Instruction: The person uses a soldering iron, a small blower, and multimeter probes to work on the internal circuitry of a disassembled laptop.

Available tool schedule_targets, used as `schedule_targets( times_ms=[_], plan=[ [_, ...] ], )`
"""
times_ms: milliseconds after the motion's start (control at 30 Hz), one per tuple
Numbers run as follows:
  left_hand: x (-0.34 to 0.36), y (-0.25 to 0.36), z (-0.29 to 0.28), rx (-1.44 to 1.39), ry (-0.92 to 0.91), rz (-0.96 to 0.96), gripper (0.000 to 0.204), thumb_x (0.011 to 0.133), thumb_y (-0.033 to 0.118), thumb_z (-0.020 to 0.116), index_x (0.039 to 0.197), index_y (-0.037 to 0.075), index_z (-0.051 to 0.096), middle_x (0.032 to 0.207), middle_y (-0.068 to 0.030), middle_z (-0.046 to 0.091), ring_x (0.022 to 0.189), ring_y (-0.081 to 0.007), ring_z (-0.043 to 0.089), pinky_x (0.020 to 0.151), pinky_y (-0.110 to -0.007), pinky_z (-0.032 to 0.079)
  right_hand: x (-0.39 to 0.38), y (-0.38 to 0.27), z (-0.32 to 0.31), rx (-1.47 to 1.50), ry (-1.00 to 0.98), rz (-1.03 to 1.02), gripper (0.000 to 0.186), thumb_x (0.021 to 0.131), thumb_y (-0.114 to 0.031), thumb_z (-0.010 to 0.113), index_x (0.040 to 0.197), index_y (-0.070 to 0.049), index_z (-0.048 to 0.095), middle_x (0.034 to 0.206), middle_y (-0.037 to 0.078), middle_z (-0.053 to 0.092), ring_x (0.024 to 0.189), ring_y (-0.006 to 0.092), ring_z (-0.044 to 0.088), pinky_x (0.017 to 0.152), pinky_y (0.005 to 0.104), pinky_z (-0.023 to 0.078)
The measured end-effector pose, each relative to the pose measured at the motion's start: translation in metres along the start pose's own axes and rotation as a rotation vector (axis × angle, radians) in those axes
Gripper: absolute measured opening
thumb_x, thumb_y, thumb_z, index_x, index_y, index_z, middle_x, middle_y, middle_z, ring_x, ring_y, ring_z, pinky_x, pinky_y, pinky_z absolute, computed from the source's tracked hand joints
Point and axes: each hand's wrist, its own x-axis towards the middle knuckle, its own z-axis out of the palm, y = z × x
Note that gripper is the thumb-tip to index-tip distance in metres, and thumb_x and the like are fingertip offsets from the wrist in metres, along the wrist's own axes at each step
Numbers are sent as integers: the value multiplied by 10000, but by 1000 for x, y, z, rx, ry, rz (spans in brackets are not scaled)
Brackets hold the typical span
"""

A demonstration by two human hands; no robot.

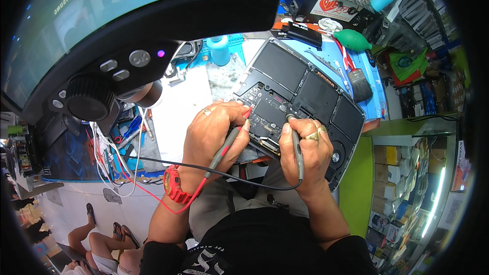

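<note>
An opened laptop [322, 95] lies tilted in front of me, its black battery packs and circuit board [270, 107] exposed. Fingers of my left hand [208, 131] are closed round a red-and-grey test probe [224, 148], whose tip end points at the board's left part. On the right, my right hand [317, 148] pinches a black-and-grey test probe [297, 152] by the board's right side. Both fine tips are too small to tell whether they touch. A red lead and a black lead [244, 180] trail from the probes across my left wrist, which wears a red watch [177, 185].
A large screen [132, 5] with knobs overhangs the upper left. White paper [179, 104] and loose tools lie left of the laptop. Behind stands a blue bottle [218, 51]; a green air blower [352, 40] and a brush [360, 85] are at right. Another person's legs [109, 242] show lower left.
</note>
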Motion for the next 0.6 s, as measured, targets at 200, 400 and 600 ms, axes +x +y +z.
schedule_targets(
  times_ms=[200, 400, 600],
  plan=[
    [0, 1, -1, -3, -4, -10, 150, 909, 7, 761, 1000, 34, 644, 1071, -153, 796, 1108, -347, 777, 1090, -514, 554, 0, -1, -1, -2, -10, 14, 158, 879, 14, 764, 1000, 12, 662, 856, 151, 699, 726, 355, 676, 738, 454, 557],
    [0, 1, 0, -6, -3, -10, 151, 910, 9, 762, 998, 34, 643, 1071, -154, 795, 1112, -346, 776, 1097, -522, 550, 0, 0, 0, 0, -8, 15, 159, 880, 7, 765, 1002, 12, 663, 847, 152, 698, 723, 356, 674, 738, 454, 557],
    [-1, 0, 0, -3, -3, -10, 154, 910, 9, 763, 1002, 34, 641, 1076, -155, 794, 1112, -346, 776, 1100, -522, 548, 0, 0, 0, -2, -7, 19, 170, 872, 14, 771, 1004, 10, 664, 845, 153, 698, 723, 359, 675, 737, 456, 559]
  ],
)
